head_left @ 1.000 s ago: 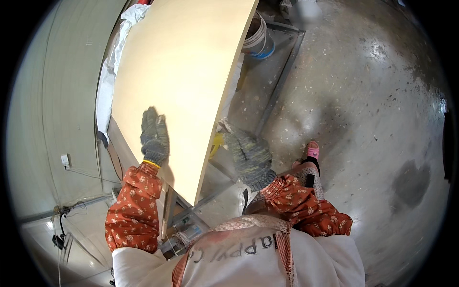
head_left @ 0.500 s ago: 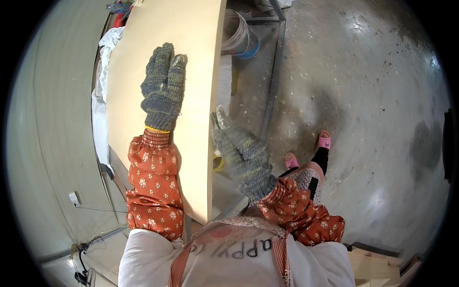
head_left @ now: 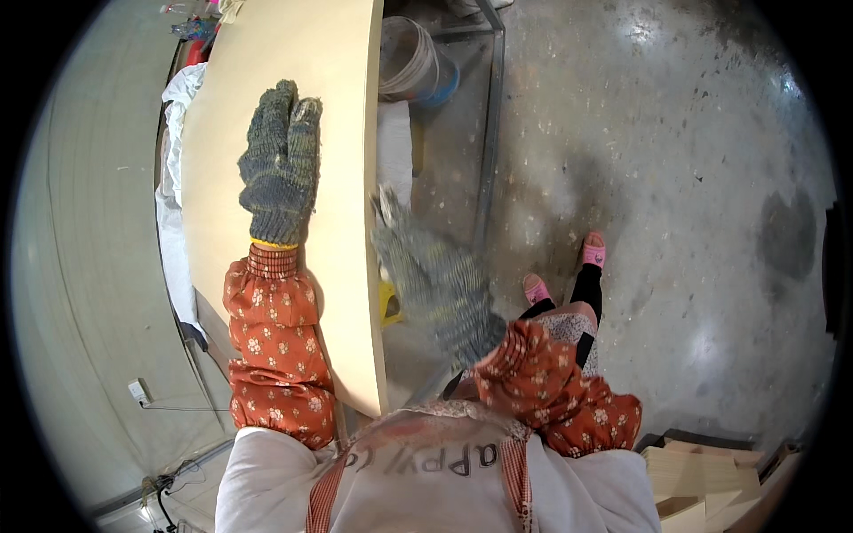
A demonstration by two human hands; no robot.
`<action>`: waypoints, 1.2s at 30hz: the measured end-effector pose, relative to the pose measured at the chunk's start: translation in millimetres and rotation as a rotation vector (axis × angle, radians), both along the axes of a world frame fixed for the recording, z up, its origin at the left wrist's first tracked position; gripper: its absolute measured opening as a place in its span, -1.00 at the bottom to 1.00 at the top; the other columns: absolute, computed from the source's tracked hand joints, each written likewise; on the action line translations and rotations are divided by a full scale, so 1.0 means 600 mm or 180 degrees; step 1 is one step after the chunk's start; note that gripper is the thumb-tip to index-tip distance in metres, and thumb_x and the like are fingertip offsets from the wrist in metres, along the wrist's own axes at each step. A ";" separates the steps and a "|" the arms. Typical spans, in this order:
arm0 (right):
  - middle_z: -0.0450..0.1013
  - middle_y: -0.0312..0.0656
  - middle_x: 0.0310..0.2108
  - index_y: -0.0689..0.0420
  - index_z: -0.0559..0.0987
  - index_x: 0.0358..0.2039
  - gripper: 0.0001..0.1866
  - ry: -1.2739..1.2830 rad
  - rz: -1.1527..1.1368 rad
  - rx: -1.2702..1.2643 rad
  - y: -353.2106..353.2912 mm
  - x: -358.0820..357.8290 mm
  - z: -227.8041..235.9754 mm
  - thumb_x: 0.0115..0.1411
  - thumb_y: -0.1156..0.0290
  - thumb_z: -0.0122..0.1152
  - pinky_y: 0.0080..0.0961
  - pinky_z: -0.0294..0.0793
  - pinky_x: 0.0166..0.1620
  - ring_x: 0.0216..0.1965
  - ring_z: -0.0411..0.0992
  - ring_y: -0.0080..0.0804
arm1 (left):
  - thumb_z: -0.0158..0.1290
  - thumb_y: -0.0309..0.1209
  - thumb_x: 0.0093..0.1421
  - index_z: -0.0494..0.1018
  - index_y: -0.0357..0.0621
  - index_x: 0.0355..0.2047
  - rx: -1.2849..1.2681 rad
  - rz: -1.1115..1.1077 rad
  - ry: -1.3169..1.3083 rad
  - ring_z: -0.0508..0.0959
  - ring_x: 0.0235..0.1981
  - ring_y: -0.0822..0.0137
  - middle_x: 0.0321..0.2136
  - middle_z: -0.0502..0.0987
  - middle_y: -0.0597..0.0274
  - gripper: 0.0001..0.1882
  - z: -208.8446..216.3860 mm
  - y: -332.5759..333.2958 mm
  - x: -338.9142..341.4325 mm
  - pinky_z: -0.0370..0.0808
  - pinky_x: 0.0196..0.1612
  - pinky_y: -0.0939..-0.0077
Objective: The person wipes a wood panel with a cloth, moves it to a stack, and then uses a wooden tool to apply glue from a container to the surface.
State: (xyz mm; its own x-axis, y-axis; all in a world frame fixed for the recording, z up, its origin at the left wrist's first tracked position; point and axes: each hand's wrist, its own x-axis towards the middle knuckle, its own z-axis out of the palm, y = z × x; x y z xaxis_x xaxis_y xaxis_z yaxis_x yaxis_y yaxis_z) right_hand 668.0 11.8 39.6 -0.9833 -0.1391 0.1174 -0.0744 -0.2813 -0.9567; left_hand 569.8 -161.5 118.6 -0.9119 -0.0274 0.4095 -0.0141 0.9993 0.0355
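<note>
A pale wooden board (head_left: pixel 342 133) lies lengthwise before me. My left hand (head_left: pixel 280 164), in a dark grey knit glove with a yellow cuff edge, rests flat on its face, fingers stretched away from me and holding nothing. At the board's right edge is my right hand (head_left: pixel 440 271), in a similar grey-green glove. Its fingers point toward the edge and their tips are right beside it. Motion smears this hand, and whether anything sits between its fingers and the board is hidden. Both forearms wear red floral sleeves.
Beyond the edge stand a white-and-blue bucket (head_left: pixel 413 62) and a metal frame (head_left: pixel 491 133). A yellow object (head_left: pixel 388 303) shows below the board's edge. White cloth (head_left: pixel 182 98) hangs along the left side. Wood pieces (head_left: pixel 702 480) are stacked at lower right. Pink slippers (head_left: pixel 593 249) stand on the concrete floor.
The board and both hands sit further left in the picture as the view shifts. My left hand stays flat on the board; my right hand is blurrier, still at the edge.
</note>
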 end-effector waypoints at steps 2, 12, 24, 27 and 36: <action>0.43 -0.04 -0.57 0.11 0.37 0.11 -0.54 0.0149 -0.0077 0.0348 0.005 -0.003 0.005 0.20 0.34 0.10 -0.33 0.36 -0.51 -0.62 0.38 -0.25 | 0.01 -0.21 0.22 0.41 -0.17 -0.01 0.0125 0.0141 0.0000 0.40 0.04 0.10 -0.03 0.45 0.03 -0.60 -0.001 0.007 0.000 0.31 0.12 0.29; 0.39 -0.03 -0.02 0.15 0.44 0.04 -0.60 0.0451 0.0201 0.0486 0.009 -0.004 -0.004 0.15 0.59 0.06 -0.51 0.54 -0.30 -0.31 0.50 -0.34 | 0.02 -0.20 0.21 0.42 -0.18 -0.02 -0.0226 -0.0171 0.0126 0.43 0.01 0.09 -0.07 0.48 0.02 -0.59 -0.001 0.001 0.003 0.33 0.09 0.26; 0.44 0.01 -0.39 0.22 0.33 0.12 -0.55 0.0084 0.0295 -0.0235 0.006 -0.027 0.001 0.21 0.44 0.06 -0.38 0.41 -0.40 -0.48 0.43 -0.24 | 0.00 -0.17 0.21 0.41 -0.14 -0.01 -0.0135 -0.0083 0.0048 0.41 0.03 0.08 -0.05 0.46 0.01 -0.58 -0.007 -0.012 -0.002 0.29 0.11 0.26; 0.47 0.03 -0.15 0.25 0.35 0.10 -0.61 -0.0259 0.0686 -0.0047 0.030 -0.013 0.020 0.26 0.48 -0.02 -0.53 0.51 -0.25 -0.32 0.50 -0.37 | 0.00 -0.18 0.21 0.40 -0.14 0.00 0.0170 0.0016 -0.0024 0.41 0.03 0.09 -0.06 0.46 0.02 -0.58 -0.001 0.003 -0.001 0.30 0.11 0.27; 0.42 0.08 -0.06 0.28 0.34 0.10 -0.59 0.0426 0.0279 0.0041 0.012 -0.053 0.000 0.24 0.47 0.00 -0.51 0.48 -0.11 -0.15 0.49 -0.32 | 0.02 -0.21 0.21 0.41 -0.18 -0.03 0.0118 0.0073 -0.0003 0.43 0.00 0.08 -0.09 0.48 0.00 -0.60 0.002 0.014 -0.002 0.33 0.07 0.27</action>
State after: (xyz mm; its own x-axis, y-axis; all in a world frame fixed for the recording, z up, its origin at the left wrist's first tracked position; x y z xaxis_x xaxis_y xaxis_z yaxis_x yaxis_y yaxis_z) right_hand 636.0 19.1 39.5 -0.9430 -0.2261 0.2442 -0.1771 -0.2803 -0.9435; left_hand 568.9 -153.1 119.9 -0.9112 -0.0635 0.4070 -0.0370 0.9967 0.0725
